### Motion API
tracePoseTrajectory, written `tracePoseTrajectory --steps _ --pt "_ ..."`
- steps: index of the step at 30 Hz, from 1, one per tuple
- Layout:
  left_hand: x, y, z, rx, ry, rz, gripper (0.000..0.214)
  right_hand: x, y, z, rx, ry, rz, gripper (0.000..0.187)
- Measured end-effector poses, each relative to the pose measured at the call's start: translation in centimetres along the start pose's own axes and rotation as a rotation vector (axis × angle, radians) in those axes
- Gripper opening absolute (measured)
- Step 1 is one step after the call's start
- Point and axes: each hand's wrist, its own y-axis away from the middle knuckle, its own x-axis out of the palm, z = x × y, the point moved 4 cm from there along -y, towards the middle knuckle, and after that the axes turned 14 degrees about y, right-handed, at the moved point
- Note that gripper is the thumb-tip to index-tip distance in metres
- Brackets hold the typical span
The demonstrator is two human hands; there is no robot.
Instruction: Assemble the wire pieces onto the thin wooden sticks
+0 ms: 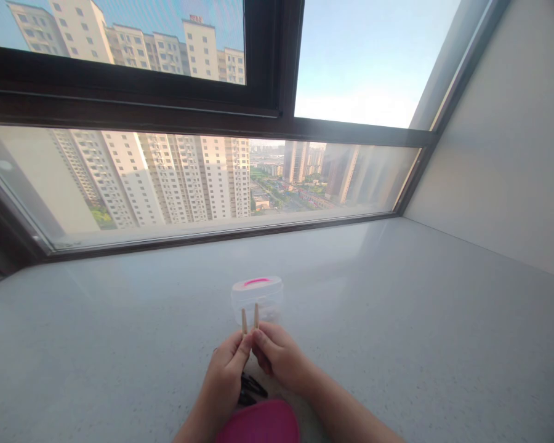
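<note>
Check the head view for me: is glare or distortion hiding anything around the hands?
Head view: the sky washes out near the horizon; the wide lens bows the window frame; the counter is evenly lit; the left hand, right hand and wooden sticks read sharp; the black items beneath them sit in shadow, unidentifiable.

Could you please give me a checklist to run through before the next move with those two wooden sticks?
1. Left hand pinches the left wooden stick at its base: ok.
2. Right hand pinches the right wooden stick at its base: ok.
3. Both sticks upright, tips apart: ok.
4. Clear container just behind the sticks, its lid on top: ok; latched: cannot tell.
5. Black items under the hands, free of the fingers: cannot tell.
</note>
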Motion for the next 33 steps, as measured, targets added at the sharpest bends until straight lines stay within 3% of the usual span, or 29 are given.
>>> tracePoseTrajectory --steps 33 --pt "0.02 0.00 0.13 0.006 -0.010 -0.004 0.045 -0.02 -0.18 -0.34 -0.001 -0.029 -0.005 0.044"
